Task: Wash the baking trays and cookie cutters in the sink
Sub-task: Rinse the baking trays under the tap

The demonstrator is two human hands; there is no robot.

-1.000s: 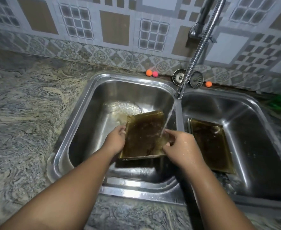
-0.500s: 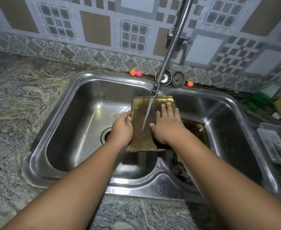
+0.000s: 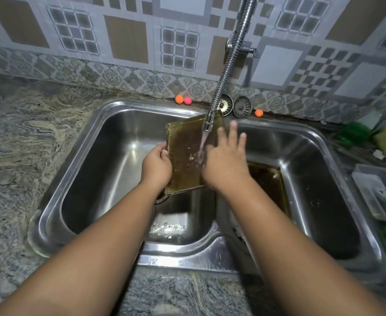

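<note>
Gripping the edge of the baking tray (image 3: 185, 156), our left hand (image 3: 156, 165) steadies it; our right hand (image 3: 226, 164) has let go and now rubs it, fingers spread: scrubbing begins.

Both bare forearms come in from the bottom edge, angling toward each other. The left hand (image 3: 156, 166) has its fingers curled round the left edge of the tray (image 3: 184, 156). The right hand (image 3: 226, 163) lies flat on it, fingers straight and spread, with droplets on the skin.
</note>
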